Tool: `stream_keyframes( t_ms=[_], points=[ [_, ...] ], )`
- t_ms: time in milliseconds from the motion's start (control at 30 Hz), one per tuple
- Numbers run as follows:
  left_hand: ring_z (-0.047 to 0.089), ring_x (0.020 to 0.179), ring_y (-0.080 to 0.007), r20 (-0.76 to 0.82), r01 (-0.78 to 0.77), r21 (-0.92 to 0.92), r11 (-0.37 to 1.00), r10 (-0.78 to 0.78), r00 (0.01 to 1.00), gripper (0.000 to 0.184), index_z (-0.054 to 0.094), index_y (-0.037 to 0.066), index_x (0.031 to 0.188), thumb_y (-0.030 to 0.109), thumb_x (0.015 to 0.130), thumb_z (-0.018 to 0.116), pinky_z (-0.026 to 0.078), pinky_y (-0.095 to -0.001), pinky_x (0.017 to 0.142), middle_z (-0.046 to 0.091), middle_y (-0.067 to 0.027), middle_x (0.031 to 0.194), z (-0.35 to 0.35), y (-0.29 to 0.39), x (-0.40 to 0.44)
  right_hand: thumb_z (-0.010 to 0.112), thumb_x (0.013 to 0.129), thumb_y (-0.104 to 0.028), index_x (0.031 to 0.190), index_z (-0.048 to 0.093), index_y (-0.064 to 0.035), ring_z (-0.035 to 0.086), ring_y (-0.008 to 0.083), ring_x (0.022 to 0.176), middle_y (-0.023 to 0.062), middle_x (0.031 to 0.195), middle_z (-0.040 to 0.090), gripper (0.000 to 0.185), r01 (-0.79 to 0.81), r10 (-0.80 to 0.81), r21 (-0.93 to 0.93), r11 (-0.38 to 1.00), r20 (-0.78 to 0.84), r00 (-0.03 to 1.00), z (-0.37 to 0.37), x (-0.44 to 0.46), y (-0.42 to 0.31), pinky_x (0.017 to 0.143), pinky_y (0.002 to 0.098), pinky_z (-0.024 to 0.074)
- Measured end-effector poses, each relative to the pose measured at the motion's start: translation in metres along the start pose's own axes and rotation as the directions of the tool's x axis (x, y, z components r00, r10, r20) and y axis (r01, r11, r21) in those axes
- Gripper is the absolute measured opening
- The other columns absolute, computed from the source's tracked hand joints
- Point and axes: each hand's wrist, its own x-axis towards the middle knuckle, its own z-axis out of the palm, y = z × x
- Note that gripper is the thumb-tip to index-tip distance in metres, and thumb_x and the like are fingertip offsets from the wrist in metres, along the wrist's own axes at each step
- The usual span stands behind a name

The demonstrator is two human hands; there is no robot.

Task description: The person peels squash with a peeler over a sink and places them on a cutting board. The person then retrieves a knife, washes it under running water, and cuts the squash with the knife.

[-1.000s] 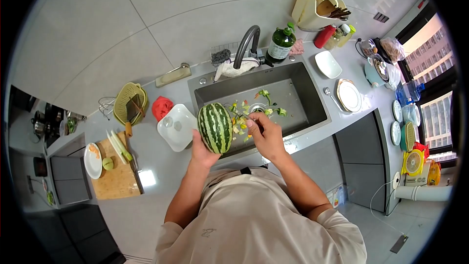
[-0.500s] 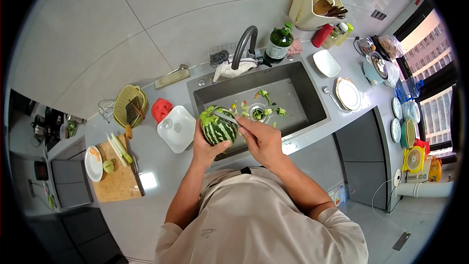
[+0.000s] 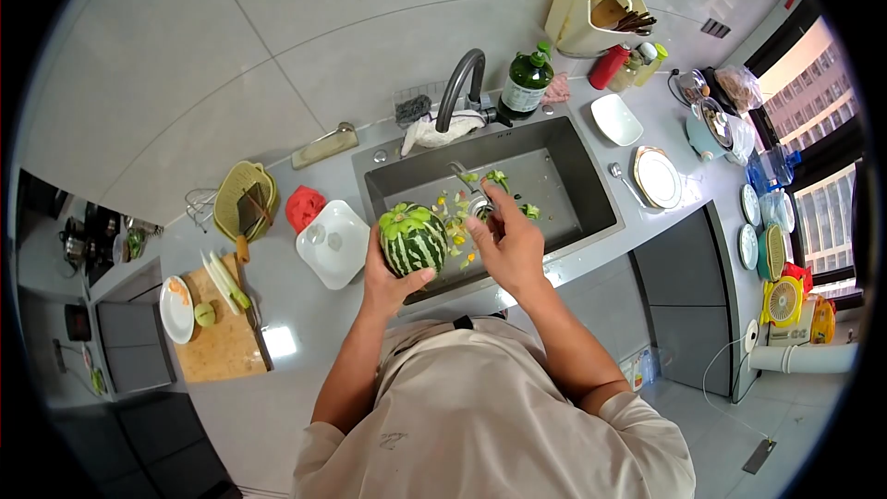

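Note:
A striped green watermelon (image 3: pixel 412 245), its upper end peeled to pale green, rests in my left hand (image 3: pixel 389 283) over the sink's left edge. My right hand (image 3: pixel 511 245) is to the right of the melon, apart from it, closed on a metal peeler (image 3: pixel 464 172) that points up and left over the basin. Beneath, the grey sink (image 3: pixel 564 187) holds scattered green and yellow peelings (image 3: pixel 457 233) around its drain. The hand hides part of the peeler's handle.
A white square dish (image 3: pixel 333 245) sits left of the sink, near a red bag (image 3: pixel 304 209). Farther left is a cutting board (image 3: pixel 222 346) with vegetables. A black faucet (image 3: pixel 453 92) arches over the basin, with a green soap bottle (image 3: pixel 526 88) beside it.
The melon has tilted so that its peeled end faces up. The peeler, on the melon half a second ago, has moved off it to the right with my right hand.

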Motion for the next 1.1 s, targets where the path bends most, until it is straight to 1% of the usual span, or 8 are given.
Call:
stream_keyframes(
  t_ms=[200, 367, 433, 600, 700, 767, 1000, 1100],
  points=[
    [0.064, 0.134, -0.0263, 0.05, -0.088, 0.258, 0.962, 0.077, 0.996, 0.11, 0.036, -0.001, 0.163, 0.016, 0.074, 0.1, 0.053, -0.0402, 0.114, 0.061, -0.0157, 0.147, -0.001, -0.008, 0.002, 0.09, 0.092, -0.041, 0.145, 0.063, -0.0072, 0.064, 0.0199, 0.068, 0.0068, 0.085, 0.07, 0.068, -0.065, 0.036, 0.14, 0.988, 0.203, 0.979, 0.002, -0.005, -0.024, 0.067, 0.0352, 0.0551],
    [0.064, 0.134, -0.026, 0.037, -0.068, 0.175, 0.982, 0.063, 0.997, 0.106, 0.037, 0.001, 0.162, 0.015, 0.076, 0.097, 0.053, -0.0417, 0.115, 0.061, -0.0147, 0.147, -0.002, -0.014, -0.001, 0.082, 0.098, -0.032, 0.142, 0.063, -0.0067, 0.069, 0.0244, 0.072, 0.0104, 0.084, 0.071, 0.055, -0.091, 0.081, 0.159, 0.983, 0.067, 0.994, 0.013, 0.003, -0.005, 0.069, 0.0383, 0.0556],
    [0.065, 0.134, -0.0266, 0.0, 0.159, -0.348, 0.924, -0.17, 0.985, 0.099, 0.04, 0.005, 0.161, 0.019, 0.079, 0.095, 0.055, -0.0442, 0.114, 0.062, -0.0127, 0.145, -0.007, -0.022, -0.006, 0.079, 0.101, -0.029, 0.144, 0.062, -0.0071, 0.071, 0.0297, 0.074, 0.0131, 0.085, 0.071, 0.051, -0.037, 0.033, 0.04, 0.998, 0.105, 0.994, 0.004, 0.009, -0.007, 0.07, 0.0407, 0.0562],
    [0.067, 0.131, -0.0266, 0.094, 0.266, -0.711, 0.65, -0.287, 0.953, 0.094, 0.048, 0.006, 0.157, 0.038, 0.083, 0.097, 0.058, -0.0471, 0.111, 0.065, -0.0111, 0.142, -0.013, -0.023, -0.005, 0.072, 0.107, -0.023, 0.134, 0.071, -0.0098, 0.072, 0.0327, 0.077, 0.0144, 0.091, 0.074, 0.03, 0.253, -0.239, -0.121, 0.96, 0.116, 0.964, 0.008, 0.006, 0.011, 0.072, 0.0425, 0.0569],
    [0.068, 0.128, -0.0266, 0.044, 0.208, -0.499, 0.841, -0.214, 0.976, 0.093, 0.05, 0.003, 0.154, 0.043, 0.084, 0.096, 0.058, -0.0465, 0.11, 0.066, -0.0119, 0.139, -0.014, -0.025, -0.002, 0.07, 0.109, -0.021, 0.13, 0.074, -0.0108, 0.072, 0.0329, 0.078, 0.0153, 0.098, 0.076, 0.024, 0.253, -0.246, -0.072, 0.965, 0.084, 0.965, 0.005, 0.004, 0.005, 0.073, 0.0416, 0.0576],
    [0.069, 0.126, -0.027, 0.007, 0.167, -0.443, 0.881, -0.183, 0.983, 0.086, 0.05, 0.0, 0.152, 0.038, 0.086, 0.091, 0.059, -0.0459, 0.11, 0.068, -0.0129, 0.136, -0.011, -0.023, -0.002, 0.072, 0.108, -0.022, 0.138, 0.073, -0.012, 0.073, 0.0329, 0.079, 0.0156, 0.103, 0.078, 0.031, 0.027, -0.038, 0.065, 0.998, 0.166, 0.985, 0.002, 0.004, -0.003, 0.074, 0.0396, 0.0584],
    [0.068, 0.127, -0.0276, -0.088, 0.123, -0.495, 0.86, -0.19, 0.978, 0.09, 0.046, 0.0, 0.155, 0.029, 0.083, 0.089, 0.058, -0.045, 0.11, 0.066, -0.0125, 0.138, -0.011, -0.023, -0.003, 0.075, 0.107, -0.021, 0.14, 0.077, -0.0164, 0.072, 0.0311, 0.077, 0.0136, 0.099, 0.079, 0.034, 0.142, -0.167, 0.164, 0.976, 0.152, 0.974, -0.001, 0.001, -0.009, 0.072, 0.0378, 0.0581],
    [0.067, 0.128, -0.0261, -0.086, 0.057, -0.203, 0.978, -0.075, 0.993, 0.103, 0.043, 0.0, 0.158, 0.035, 0.076, 0.096, 0.056, -0.042, 0.111, 0.065, -0.013, 0.138, -0.013, -0.017, 0.001, 0.077, 0.105, -0.018, 0.135, 0.081, -0.0179, 0.071, 0.0311, 0.074, 0.0135, 0.094, 0.079, 0.031, 0.199, -0.233, 0.226, 0.954, 0.134, 0.963, -0.004, -0.002, -0.015, 0.07, 0.0387, 0.0576]
  ],
)
